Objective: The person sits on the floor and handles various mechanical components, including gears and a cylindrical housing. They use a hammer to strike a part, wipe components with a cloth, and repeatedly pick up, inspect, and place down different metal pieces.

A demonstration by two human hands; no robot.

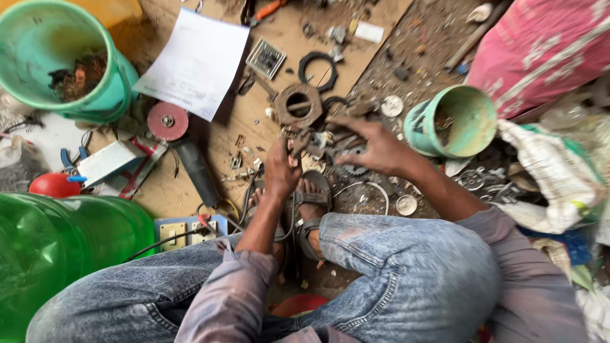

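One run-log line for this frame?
left hand: grips small rusty metal part | right hand: on scrap pile | near: rusty ring, green bucket

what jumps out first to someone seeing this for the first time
Both hands meet at centre: the left hand and right hand work a rusty metal part together. A big green bottle fills the lower left, and a green bucket sits top left.

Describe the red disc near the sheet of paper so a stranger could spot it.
Start at the big green bucket in the top left corner. Just right of it lies a white sheet of paper on the brown board; the red disc sits below the paper's lower corner. It is the only flat, round, red thing there, with a metal hub.
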